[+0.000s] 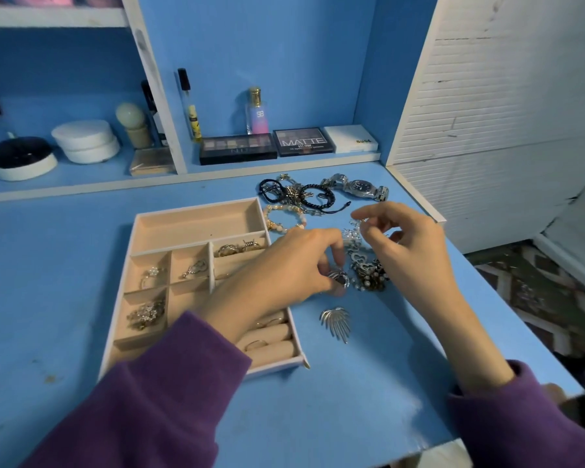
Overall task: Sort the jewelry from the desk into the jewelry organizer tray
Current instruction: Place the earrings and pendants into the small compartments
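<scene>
A beige jewelry organizer tray [196, 211] lies on the blue desk, with rings and earrings in several compartments. My left hand [284, 268] reaches over the tray's right edge and pinches a silver ring [339, 278] just right of it. My right hand [409, 244] pinches a thin silver chain [358, 228] above a tangled heap of silver and pearl jewelry [368, 270]. A silver fan-shaped earring [336, 321] lies alone below the heap. Black and beaded bracelets [298, 197] and a silver watch [360, 188] lie further back.
Makeup palettes [237, 148], a perfume bottle [258, 111] and round white containers [85, 140] stand on the low shelf behind the desk. A white slatted panel [487, 96] rises at the right. The desk's right edge drops to a patterned floor [534, 295].
</scene>
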A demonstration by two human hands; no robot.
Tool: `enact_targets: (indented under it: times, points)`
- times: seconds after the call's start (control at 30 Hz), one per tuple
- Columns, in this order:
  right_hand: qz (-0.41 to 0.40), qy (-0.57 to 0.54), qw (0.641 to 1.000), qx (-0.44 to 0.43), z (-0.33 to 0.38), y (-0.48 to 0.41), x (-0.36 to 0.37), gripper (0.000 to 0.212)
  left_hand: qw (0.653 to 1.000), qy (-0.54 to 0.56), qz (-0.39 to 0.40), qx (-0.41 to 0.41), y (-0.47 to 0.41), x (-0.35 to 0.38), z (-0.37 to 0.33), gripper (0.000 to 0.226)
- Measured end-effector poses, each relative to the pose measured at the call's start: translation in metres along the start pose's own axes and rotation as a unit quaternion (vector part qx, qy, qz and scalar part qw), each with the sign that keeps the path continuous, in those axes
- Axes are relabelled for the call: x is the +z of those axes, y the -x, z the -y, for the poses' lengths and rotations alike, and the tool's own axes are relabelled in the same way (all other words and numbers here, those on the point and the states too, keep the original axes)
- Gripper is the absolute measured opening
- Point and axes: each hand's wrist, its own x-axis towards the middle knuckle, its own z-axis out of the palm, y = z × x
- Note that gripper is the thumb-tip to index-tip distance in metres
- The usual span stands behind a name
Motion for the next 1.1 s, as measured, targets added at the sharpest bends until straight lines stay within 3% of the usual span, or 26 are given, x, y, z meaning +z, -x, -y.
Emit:
enact_targets:
  times: [0.43,0.73,0.87,1.0,1.1]
  points:
    - [0.071,0.001,0.997,0.006,0.004,0.007,-0.003,0.013,0.994,0.045,-0.101,0.019,0.015,-0.022,0.003,0.006]
    - [0.134,0.033,0.99,-0.041,0.011,0.013,-0.005,0.022,0.985,0.022,-0.173,0.003,0.024,-0.028,0.003,0.005]
    - [0.258,0.066,0.963,-0.044,0.023,0.015,-0.019,0.007,0.982,0.027,-0.189,0.0,0.031,-0.033,0.004,0.004]
    - [0.337,0.275,0.9,-0.031,0.034,0.018,-0.024,0.027,0.981,0.023,-0.193,-0.008,0.035,-0.034,0.007,0.004]
    - [0.358,0.32,0.877,-0.019,0.042,0.024,-0.018,0.033,0.981,0.021,-0.192,-0.01,0.037,-0.034,0.009,0.004]
